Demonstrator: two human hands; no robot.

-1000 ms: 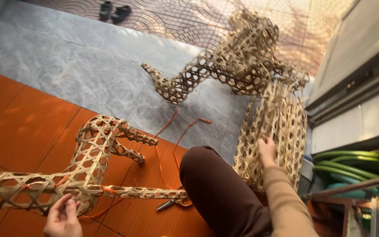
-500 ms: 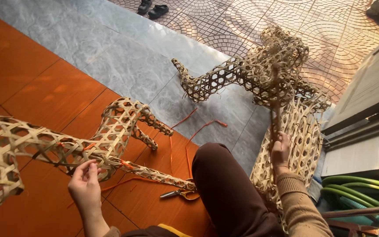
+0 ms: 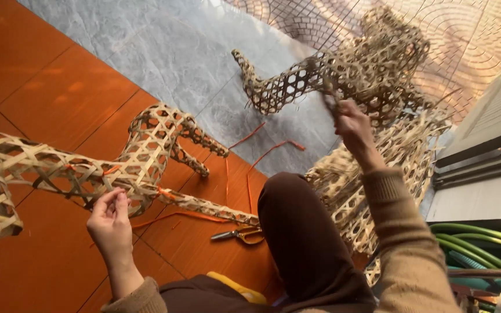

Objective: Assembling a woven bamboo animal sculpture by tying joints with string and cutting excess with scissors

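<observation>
Now my left hand [image 3: 110, 223] pinches a thin strip at the woven bamboo frame [image 3: 88, 168], fingers nearly closed. My right hand [image 3: 352, 124] grips another woven piece [image 3: 343, 75]. Both look light, springy and brittle; I would hold them at the thicker ribs.

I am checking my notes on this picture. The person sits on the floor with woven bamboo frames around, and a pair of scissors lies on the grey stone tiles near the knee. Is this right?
Not quite. The head view shows the scissors lying on the orange floor tiles, not the grey ones, close to the knee. The rest holds: the person sits on the floor with woven bamboo frames around.
</observation>
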